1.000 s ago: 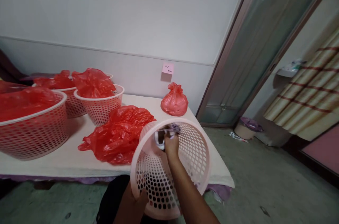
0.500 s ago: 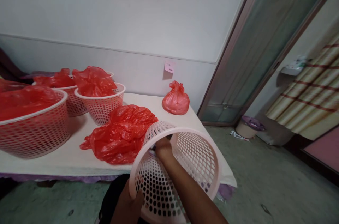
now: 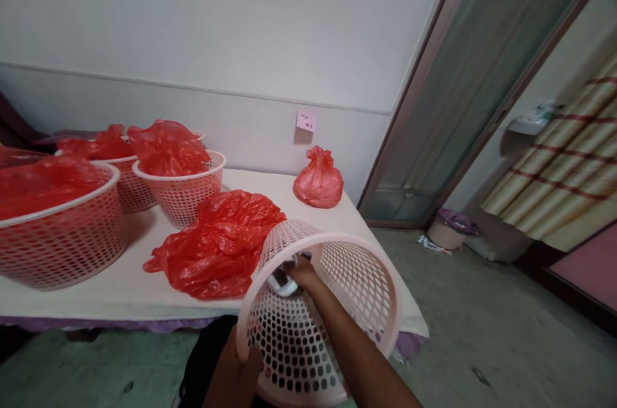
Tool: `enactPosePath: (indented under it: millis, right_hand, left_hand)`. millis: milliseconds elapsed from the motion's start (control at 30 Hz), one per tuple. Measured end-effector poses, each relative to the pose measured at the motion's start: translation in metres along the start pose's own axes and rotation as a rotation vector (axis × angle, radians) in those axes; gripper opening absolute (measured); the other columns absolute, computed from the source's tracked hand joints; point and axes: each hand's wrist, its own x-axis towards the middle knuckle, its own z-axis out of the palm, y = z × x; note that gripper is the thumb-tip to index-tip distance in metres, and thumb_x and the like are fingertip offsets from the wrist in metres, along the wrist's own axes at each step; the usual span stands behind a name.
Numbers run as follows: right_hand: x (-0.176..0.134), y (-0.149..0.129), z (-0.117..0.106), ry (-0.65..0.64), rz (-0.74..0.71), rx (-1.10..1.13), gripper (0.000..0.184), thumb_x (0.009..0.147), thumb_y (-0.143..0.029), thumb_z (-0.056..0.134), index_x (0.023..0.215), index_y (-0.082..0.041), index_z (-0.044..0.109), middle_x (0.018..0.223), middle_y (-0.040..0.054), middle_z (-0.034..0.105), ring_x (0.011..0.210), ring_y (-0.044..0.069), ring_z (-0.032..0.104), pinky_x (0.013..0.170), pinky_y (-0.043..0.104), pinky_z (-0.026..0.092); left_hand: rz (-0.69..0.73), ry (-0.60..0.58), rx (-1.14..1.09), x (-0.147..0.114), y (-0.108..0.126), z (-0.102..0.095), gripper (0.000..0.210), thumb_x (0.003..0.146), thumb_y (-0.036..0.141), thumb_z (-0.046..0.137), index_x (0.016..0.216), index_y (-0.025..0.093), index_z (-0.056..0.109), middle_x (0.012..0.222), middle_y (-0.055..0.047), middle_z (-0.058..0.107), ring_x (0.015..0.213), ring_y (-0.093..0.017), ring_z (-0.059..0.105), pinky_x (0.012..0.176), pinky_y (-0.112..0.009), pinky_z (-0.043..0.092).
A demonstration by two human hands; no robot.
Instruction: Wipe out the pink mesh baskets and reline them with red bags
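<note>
While the left hand (image 3: 240,366) is clasped around the near left rim of a tilted pink mesh basket (image 3: 337,238), the right hand (image 3: 303,272) is deep inside its mouth, fingers closed on a white-and-dark cloth (image 3: 284,289) by the left inner wall; their exact grip is blurred. The forearm crosses the opening, leaving free space on its right, within the rim. The basket's mouth juts past the front edge of the white-covered table (image 3: 96,305), near its right corner. Beyond that corner lies open floor (image 3: 482,318).

Just left of the basket, a heap of red plastic bags (image 3: 222,244) stops short of the front edge; whether the two touch, I cannot tell. Further left, a large bag-lined basket (image 3: 62,254) sits near that edge, with smaller ones behind. At the back, a tied red bag (image 3: 319,183) stands alone, bare tabletop to its left, below a pink note (image 3: 306,120) on the wall.
</note>
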Motion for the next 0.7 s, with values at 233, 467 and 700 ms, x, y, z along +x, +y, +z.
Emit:
enactPosePath:
  millis: [233, 467, 700]
  right_hand:
    - [-0.005, -0.033, 0.021, 0.133, -0.172, 0.121, 0.041, 0.088, -0.028, 0.057, 0.128, -0.023, 0.054, 0.121, 0.0069, 0.065, 0.101, 0.019, 0.066, 0.086, 0.027, 0.051]
    - [-0.002, -0.014, -0.002, 0.231, -0.203, -0.056, 0.052, 0.075, -0.029, 0.07, 0.125, -0.019, 0.06, 0.134, 0.0151, 0.057, 0.116, 0.031, 0.057, 0.096, 0.04, 0.045]
    - [0.017, 0.005, -0.029, 0.427, -0.147, -0.151, 0.043, 0.088, -0.024, 0.054, 0.13, -0.015, 0.058, 0.135, 0.0158, 0.057, 0.129, 0.03, 0.046, 0.109, 0.043, 0.032]
  left_hand:
    - [-0.036, 0.068, -0.006, -0.003, 0.004, 0.009, 0.047, 0.075, 0.031, 0.06, 0.118, 0.014, 0.06, 0.067, -0.005, 0.069, 0.069, -0.026, 0.068, 0.067, -0.041, 0.055]
    - [-0.034, 0.065, 0.003, -0.004, 0.006, 0.002, 0.051, 0.075, 0.032, 0.059, 0.122, 0.014, 0.058, 0.066, -0.004, 0.068, 0.069, -0.026, 0.068, 0.069, -0.041, 0.056]
    - [0.007, 0.085, 0.034, -0.003, 0.004, 0.006, 0.048, 0.075, 0.034, 0.059, 0.119, 0.014, 0.062, 0.076, -0.007, 0.071, 0.088, -0.031, 0.069, 0.075, -0.042, 0.056]
